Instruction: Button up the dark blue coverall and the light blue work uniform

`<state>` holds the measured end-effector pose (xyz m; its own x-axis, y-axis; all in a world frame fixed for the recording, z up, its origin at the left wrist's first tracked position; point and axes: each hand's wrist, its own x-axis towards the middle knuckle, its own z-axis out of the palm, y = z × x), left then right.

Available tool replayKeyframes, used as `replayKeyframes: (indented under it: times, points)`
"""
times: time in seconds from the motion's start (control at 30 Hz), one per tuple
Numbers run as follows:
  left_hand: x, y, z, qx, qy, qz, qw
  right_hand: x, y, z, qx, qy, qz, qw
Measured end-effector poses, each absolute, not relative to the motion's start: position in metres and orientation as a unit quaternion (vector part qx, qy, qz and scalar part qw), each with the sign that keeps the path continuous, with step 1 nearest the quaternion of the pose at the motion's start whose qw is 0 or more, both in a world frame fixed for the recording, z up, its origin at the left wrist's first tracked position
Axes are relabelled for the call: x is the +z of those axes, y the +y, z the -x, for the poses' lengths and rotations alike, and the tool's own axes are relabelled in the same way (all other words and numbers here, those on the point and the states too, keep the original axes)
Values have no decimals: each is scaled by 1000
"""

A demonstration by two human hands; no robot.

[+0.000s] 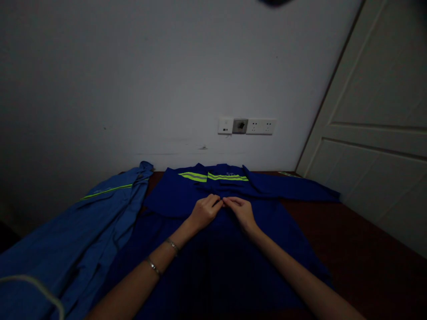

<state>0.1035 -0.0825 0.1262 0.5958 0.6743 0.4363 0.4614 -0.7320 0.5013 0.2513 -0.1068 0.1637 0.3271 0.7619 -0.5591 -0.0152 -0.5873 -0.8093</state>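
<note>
A dark blue work jacket (pixel 176 195) with yellow-green and grey reflective bands across the chest lies spread in front of me, one sleeve stretched out to the right. Over the middle of its front, my left hand (pixel 207 210) is closed in a pinch on the cloth. My right hand (pixel 240 212) pinches just beside it, the fingertips of both hands nearly meeting. Dim light and the fingers hide the exact bit of fabric or fastener between them. Two bracelets (pixel 154 266) circle my left wrist and forearm.
A lighter blue garment (pixel 96 218) with a yellow-green stripe lies at the left, a pale cable (pixel 36 284) across its near end. Behind the dark red-brown tabletop (pixel 360 249) rises a wall with sockets (pixel 260 126). A white panelled door (pixel 376 138) stands at the right.
</note>
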Motion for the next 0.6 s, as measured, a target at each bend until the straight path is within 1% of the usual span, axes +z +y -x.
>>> replayKeyframes:
  times: [0.13,0.23,0.33,0.43,0.5,0.6]
  points:
    - [125,-84,-104,312,301,-885,172,158,-106,-257,497,-245,740,381]
    - [125,-86,-104,315,300,-875,212,160,-104,-259,481,-270,747,372]
    - [128,-85,-107,342,355,-811,315,165,-103,-260,483,-314,736,356]
    - [131,-80,-110,368,452,-676,451,170,-101,-261,482,-393,713,324]
    - [132,-75,-112,359,483,-594,533,175,-100,-261,451,-460,704,298]
    - [131,-70,-113,348,479,-512,622,183,-100,-263,359,-574,690,255]
